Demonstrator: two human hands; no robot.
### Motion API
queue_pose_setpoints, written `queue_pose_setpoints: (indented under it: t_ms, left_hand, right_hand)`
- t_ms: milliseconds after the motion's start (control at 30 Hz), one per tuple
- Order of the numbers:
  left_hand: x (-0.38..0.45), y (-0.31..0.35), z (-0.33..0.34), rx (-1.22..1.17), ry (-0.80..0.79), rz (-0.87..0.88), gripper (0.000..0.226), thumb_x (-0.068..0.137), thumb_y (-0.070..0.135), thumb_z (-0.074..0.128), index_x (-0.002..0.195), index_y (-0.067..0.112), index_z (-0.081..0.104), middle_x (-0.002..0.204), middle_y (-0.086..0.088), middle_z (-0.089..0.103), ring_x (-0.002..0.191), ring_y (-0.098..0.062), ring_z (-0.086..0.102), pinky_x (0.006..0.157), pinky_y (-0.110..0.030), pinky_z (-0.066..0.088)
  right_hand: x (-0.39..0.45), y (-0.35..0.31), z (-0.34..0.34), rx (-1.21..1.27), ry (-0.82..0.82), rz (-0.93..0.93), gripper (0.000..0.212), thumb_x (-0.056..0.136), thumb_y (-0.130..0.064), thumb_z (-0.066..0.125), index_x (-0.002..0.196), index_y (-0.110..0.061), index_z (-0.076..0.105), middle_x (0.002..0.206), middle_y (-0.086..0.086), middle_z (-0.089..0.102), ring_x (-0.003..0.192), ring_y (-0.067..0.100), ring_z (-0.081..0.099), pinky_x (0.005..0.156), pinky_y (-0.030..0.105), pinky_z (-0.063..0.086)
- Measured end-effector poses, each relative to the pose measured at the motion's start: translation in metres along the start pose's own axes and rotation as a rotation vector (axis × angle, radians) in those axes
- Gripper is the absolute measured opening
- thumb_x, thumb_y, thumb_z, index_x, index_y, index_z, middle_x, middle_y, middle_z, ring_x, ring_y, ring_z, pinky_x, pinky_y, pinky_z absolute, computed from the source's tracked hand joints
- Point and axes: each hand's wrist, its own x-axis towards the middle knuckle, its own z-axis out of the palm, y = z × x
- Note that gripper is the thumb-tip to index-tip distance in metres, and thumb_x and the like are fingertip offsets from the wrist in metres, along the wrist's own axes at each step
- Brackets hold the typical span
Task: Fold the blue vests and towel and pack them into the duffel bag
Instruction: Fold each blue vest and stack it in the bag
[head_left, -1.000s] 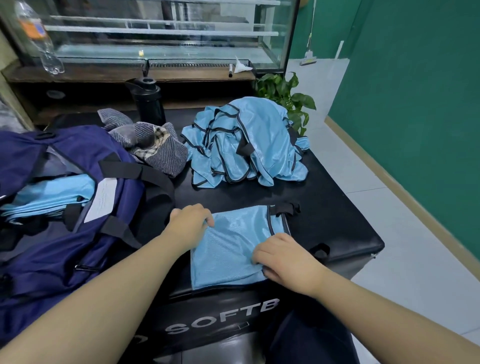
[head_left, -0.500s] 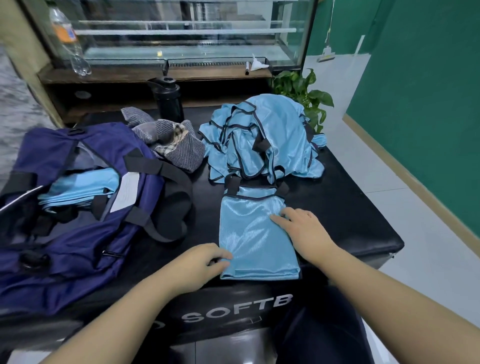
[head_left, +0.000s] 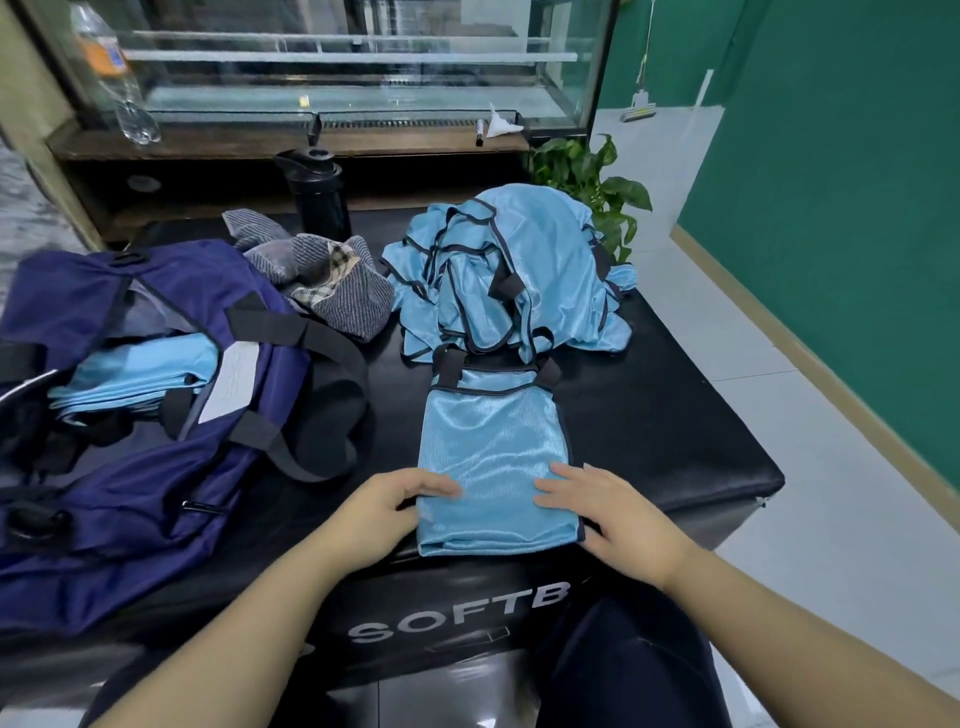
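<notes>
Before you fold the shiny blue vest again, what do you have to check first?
1. Folded vest lies flat on the black table: ok.
2. Left hand rests on its near left edge: ok.
3. Right hand rests on its near right edge: ok.
4. Black straps tucked in: not ok, they stick out at the far end.
5. Duffel bag open, folded blue cloth already inside: ok.
6. Pile of vests clear of this vest: cannot tell.
</notes>
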Motion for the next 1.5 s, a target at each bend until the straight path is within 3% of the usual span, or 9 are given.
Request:
queue_pose_setpoints:
  t_ms: [100, 200, 300, 400, 467, 633, 1000, 1300, 1500]
  left_hand:
    - [0.003, -0.001, -0.005, -0.108, -0.005, -0.025, 0.075, 0.072, -0.029, 0.036, 0.105, 0.03, 0.069, 0.116, 0.014, 0.068, 0.12, -0.004, 0.056, 0.104, -0.017, 0.037]
    - [0.004, -0.003, -0.001, -0.075, 0.046, -0.023, 0.075, 0.076, -0.021, 0.045, 0.107, 0.044, 0.065, 0.119, 0.015, 0.066, 0.114, 0.0, 0.057, 0.1, -0.015, 0.039]
    - [0.006, 0.006, 0.001, 0.084, 0.166, 0.02, 0.052, 0.08, -0.006, 0.066, 0.094, 0.045, 0.068, 0.109, 0.013, 0.065, 0.088, 0.005, 0.059, 0.073, -0.01, 0.043]
    - [0.008, 0.013, 0.0, 0.262, 0.178, 0.051, 0.014, 0.08, 0.033, 0.068, 0.091, 0.024, 0.069, 0.094, 0.007, 0.066, 0.09, -0.008, 0.057, 0.079, -0.025, 0.048]
    - [0.005, 0.013, -0.002, 0.266, 0.174, -0.038, 0.042, 0.079, 0.053, 0.052, 0.093, 0.016, 0.065, 0.091, -0.001, 0.068, 0.09, -0.018, 0.059, 0.084, -0.037, 0.048]
    - [-0.008, 0.013, 0.008, 0.128, 0.288, -0.151, 0.045, 0.088, 0.051, 0.04, 0.09, 0.011, 0.06, 0.089, -0.006, 0.067, 0.087, -0.026, 0.061, 0.079, -0.044, 0.048]
    - [-0.014, 0.025, 0.01, 0.054, 0.369, -0.326, 0.039, 0.093, 0.051, 0.042, 0.081, 0.014, 0.05, 0.075, -0.001, 0.058, 0.071, -0.016, 0.052, 0.069, -0.034, 0.041]
    - [0.004, 0.028, 0.014, 0.403, 0.419, -0.509, 0.035, 0.094, 0.044, 0.041, 0.093, 0.01, 0.051, 0.085, -0.001, 0.06, 0.076, -0.019, 0.057, 0.062, -0.032, 0.041]
    - [0.015, 0.035, 0.008, 0.347, 0.384, -0.565, 0.033, 0.084, 0.035, 0.055, 0.061, 0.013, 0.047, 0.065, -0.001, 0.042, 0.056, -0.019, 0.039, 0.051, -0.028, 0.027]
  right_hand:
    - [0.014, -0.015, -0.008, 0.284, 0.12, 0.259, 0.033, 0.09, -0.003, 0.058, 0.108, -0.027, 0.07, 0.116, -0.03, 0.057, 0.11, -0.018, 0.044, 0.095, 0.005, 0.032]
    - [0.028, -0.03, -0.015, 0.484, 0.186, 0.463, 0.019, 0.096, -0.019, 0.052, 0.088, -0.03, 0.065, 0.085, -0.022, 0.067, 0.083, -0.003, 0.058, 0.074, 0.013, 0.042]
    - [0.041, -0.037, -0.02, 0.507, 0.224, 0.528, 0.02, 0.099, -0.026, 0.045, 0.086, -0.024, 0.06, 0.084, -0.008, 0.066, 0.081, 0.009, 0.058, 0.074, 0.022, 0.044]
    - [0.049, -0.04, -0.023, 0.501, 0.229, 0.555, 0.021, 0.1, -0.03, 0.042, 0.093, -0.02, 0.06, 0.091, -0.005, 0.068, 0.089, 0.016, 0.061, 0.081, 0.029, 0.048]
    - [0.05, -0.043, -0.025, 0.499, 0.23, 0.574, 0.021, 0.1, -0.032, 0.041, 0.094, -0.021, 0.058, 0.088, -0.004, 0.067, 0.086, 0.017, 0.06, 0.078, 0.03, 0.047]
    - [0.051, -0.061, -0.029, 0.403, 0.224, 0.646, 0.033, 0.102, -0.037, 0.036, 0.071, -0.025, 0.035, 0.065, -0.003, 0.05, 0.061, 0.015, 0.045, 0.06, 0.033, 0.036]
    - [0.075, -0.067, -0.016, 0.27, 0.118, 0.873, 0.034, 0.102, -0.031, 0.029, 0.077, -0.012, 0.041, 0.079, 0.001, 0.05, 0.077, 0.022, 0.05, 0.067, 0.032, 0.037]
    - [0.079, -0.065, -0.017, 0.212, 0.075, 0.935, 0.027, 0.099, -0.025, 0.03, 0.078, -0.011, 0.041, 0.087, 0.005, 0.053, 0.08, 0.025, 0.052, 0.067, 0.033, 0.039]
    - [0.078, -0.075, -0.028, -0.079, 0.165, 0.588, 0.031, 0.092, -0.012, 0.045, 0.122, -0.017, 0.046, 0.122, 0.0, 0.047, 0.109, 0.02, 0.045, 0.085, 0.03, 0.04]
